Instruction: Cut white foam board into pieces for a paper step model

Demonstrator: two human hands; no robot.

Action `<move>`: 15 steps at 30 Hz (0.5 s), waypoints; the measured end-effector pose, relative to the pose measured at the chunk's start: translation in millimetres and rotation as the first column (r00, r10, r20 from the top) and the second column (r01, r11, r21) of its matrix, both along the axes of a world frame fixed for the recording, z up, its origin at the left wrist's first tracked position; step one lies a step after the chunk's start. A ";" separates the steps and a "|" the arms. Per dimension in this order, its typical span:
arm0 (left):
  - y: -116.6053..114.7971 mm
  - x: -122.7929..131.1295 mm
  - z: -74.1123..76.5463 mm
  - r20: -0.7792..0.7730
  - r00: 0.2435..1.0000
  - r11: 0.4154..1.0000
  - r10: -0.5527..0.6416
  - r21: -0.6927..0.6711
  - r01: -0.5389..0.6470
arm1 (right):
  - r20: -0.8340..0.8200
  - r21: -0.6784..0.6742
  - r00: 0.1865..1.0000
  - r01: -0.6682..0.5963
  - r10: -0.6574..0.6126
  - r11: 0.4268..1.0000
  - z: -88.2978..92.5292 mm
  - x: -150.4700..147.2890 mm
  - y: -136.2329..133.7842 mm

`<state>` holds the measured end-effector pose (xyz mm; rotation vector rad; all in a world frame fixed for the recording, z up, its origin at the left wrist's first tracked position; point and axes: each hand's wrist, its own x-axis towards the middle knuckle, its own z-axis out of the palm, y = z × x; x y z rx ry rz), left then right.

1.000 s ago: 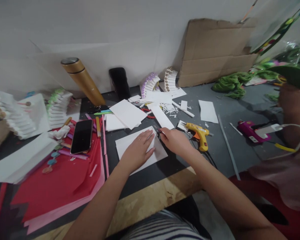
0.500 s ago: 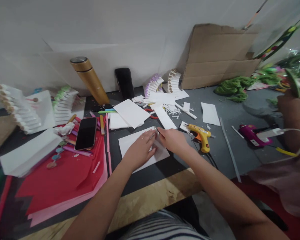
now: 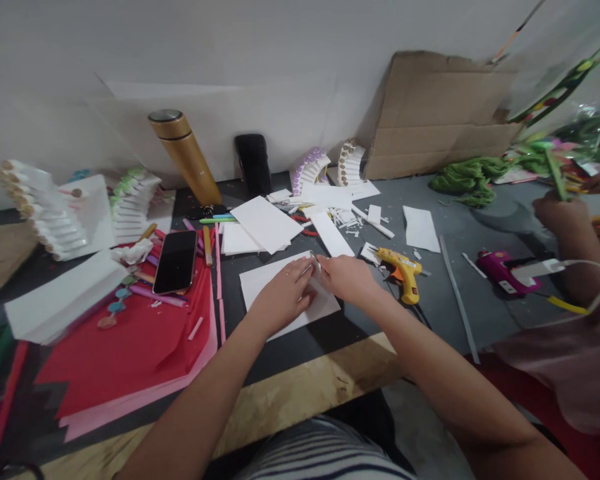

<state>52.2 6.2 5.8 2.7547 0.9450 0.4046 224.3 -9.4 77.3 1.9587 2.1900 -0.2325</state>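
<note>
A white sheet [image 3: 260, 283] lies on the dark tabletop in front of me. My left hand [image 3: 285, 290] rests on it, fingers stretched forward and pressing down, with a ring on one finger. Beside it, at the sheet's far right part, my right hand [image 3: 347, 277] is closed with the index finger pointing toward the left fingertips. A small thin thing shows at those fingers, too small to name. Just beyond the hands are a white strip [image 3: 333, 235] and more white cards [image 3: 269, 223]. A yellow glue gun [image 3: 401, 268] lies right of my right hand.
Red paper sheets [image 3: 130, 347] and a phone [image 3: 176, 261] lie at left. A gold flask [image 3: 187, 157] stands behind, near a black device [image 3: 253, 163]. Cardboard [image 3: 437, 120] leans on the wall. At right, a co-worker's hand [image 3: 565, 217] holds something green near a purple power adapter [image 3: 505, 270].
My hands stay almost in place on the sheet. The view has shifted slightly. The co-worker's hand at right has moved left and a little down, and another hand shows behind it.
</note>
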 end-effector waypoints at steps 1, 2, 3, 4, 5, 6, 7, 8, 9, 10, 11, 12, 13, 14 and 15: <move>0.2 -0.1 -0.7 -0.002 1.000 1.000 -0.004 0.005 0.004 | 0.003 0.000 1.000 0.001 -0.001 1.000 -0.6 0.2 -1.3; 0.3 -0.2 -1.0 -0.008 1.000 1.000 -0.009 0.012 0.009 | 0.004 0.000 1.000 0.002 -0.002 1.000 -1.4 0.8 -2.8; 0.3 -0.4 -0.9 -0.016 1.000 1.000 -0.012 0.020 0.012 | 0.003 0.000 1.000 0.002 -0.002 1.000 -2.1 1.5 -4.3; 0.2 -0.4 -0.4 -0.023 1.000 1.000 -0.013 0.028 0.013 | 0.000 -0.002 1.000 0.003 -0.003 1.000 -2.8 2.3 -5.8; 0.0 -0.5 0.4 -0.029 1.000 0.999 -0.013 0.035 0.014 | -0.005 -0.005 1.000 0.004 -0.004 1.000 -3.4 3.1 -7.3; -0.2 -0.5 1.4 -0.032 0.999 0.999 -0.012 0.041 0.014 | -0.010 -0.007 1.000 0.005 -0.005 1.000 -3.6 3.8 -8.6; -0.5 -0.5 2.5 -0.033 0.999 0.999 -0.012 0.045 0.014 | -0.013 -0.010 1.000 0.007 -0.007 1.000 -3.6 4.3 -9.8; -0.8 -0.5 3.5 -0.034 0.999 0.999 -0.011 0.047 0.012 | -0.014 -0.012 1.000 0.008 -0.008 1.000 -3.2 4.4 -11.1; -1.1 -0.4 4.3 -0.034 0.999 0.999 -0.010 0.047 0.012 | -0.011 -0.016 1.000 0.009 -0.010 1.000 -2.6 4.4 -12.3; -1.2 -0.4 4.7 -0.031 0.999 0.999 -0.009 0.046 0.011 | -0.007 -0.021 1.000 0.012 -0.012 1.000 -1.9 4.1 -13.5; -1.3 -0.4 4.7 -0.025 1.000 0.999 -0.008 0.045 0.009 | 0.000 -0.031 1.000 0.015 -0.015 0.999 -1.1 3.8 -14.7; -1.3 -0.3 4.3 -0.017 1.000 0.999 -0.008 0.044 0.008 | 0.007 -0.042 1.000 0.019 -0.019 0.999 -0.4 3.5 -16.0; -1.2 -0.3 3.6 -0.007 1.000 0.999 -0.009 0.043 0.009 | 0.014 -0.051 1.000 0.022 -0.022 0.998 0.2 3.3 -17.3; -1.1 -0.2 2.6 0.005 1.000 0.999 -0.010 0.042 0.010 | 0.018 -0.057 1.000 0.025 -0.024 0.998 0.5 3.4 -18.6; -0.9 0.0 1.5 0.015 1.000 0.999 -0.011 0.040 0.010 | 0.022 -0.061 0.999 0.027 -0.026 0.998 0.5 3.6 -19.9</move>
